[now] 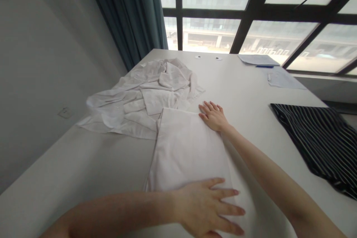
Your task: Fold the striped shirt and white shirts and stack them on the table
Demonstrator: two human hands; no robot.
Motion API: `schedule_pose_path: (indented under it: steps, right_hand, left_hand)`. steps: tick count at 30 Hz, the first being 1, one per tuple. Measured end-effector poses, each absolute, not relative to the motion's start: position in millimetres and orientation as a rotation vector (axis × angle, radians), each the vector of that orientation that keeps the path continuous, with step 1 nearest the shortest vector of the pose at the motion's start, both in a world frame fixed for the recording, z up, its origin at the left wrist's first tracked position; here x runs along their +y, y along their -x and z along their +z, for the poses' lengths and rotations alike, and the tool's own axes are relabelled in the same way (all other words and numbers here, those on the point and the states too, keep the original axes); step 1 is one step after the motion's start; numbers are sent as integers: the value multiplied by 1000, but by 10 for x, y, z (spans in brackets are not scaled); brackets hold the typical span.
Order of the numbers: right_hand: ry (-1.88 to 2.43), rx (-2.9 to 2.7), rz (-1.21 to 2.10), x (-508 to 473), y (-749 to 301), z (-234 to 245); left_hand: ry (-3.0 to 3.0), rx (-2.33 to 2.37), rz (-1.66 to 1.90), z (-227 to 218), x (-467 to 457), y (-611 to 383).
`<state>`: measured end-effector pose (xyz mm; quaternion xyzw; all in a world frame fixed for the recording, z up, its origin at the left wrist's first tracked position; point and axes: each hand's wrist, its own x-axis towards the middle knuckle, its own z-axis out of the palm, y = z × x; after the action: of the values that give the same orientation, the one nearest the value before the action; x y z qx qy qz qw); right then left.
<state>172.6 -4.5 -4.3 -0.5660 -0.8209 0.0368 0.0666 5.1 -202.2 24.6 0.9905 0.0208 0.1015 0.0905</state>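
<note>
Here, left hand (208, 208) lay flat, fingers spread, on near end of folded white rectangular cloth (184, 148) in middle of white table (240, 85). Right hand (213, 116) rested open-palmed on cloth's far right corner. Neither hand grasped anything. Crumpled white shirt pile (145, 96) touched cloth's far edge.
</note>
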Motion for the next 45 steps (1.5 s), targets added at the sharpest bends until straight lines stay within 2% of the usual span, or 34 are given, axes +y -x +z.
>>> schedule_pose_path:
  steps: [5, 10, 16, 38, 43, 45]
  right_hand:
    - [1657, -2326, 31, -104, -1728, -58]
    - [1270, -2377, -68, -186, -1770, 20]
    - [847, -2630, 253, -430, -1707, 156]
    - [1181, -2788, 171, -422, -1583, 36]
    - [1206, -2716, 171, -456, -1569, 56]
    - [1207, -2664, 172, -474, -1578, 64]
  left_hand:
    - [-2896, 59, 276, 258, -2010, -39]
    - [-2780, 114, 229, 275, -1981, -53]
    - [-2748, 189, 241, 280, -1962, -12]
    - [-2914, 199, 295, 266, -2029, 91]
    - [-2704, 64, 348, 281, -1903, 110]
    - [-2586, 183, 444, 298, -1732, 156]
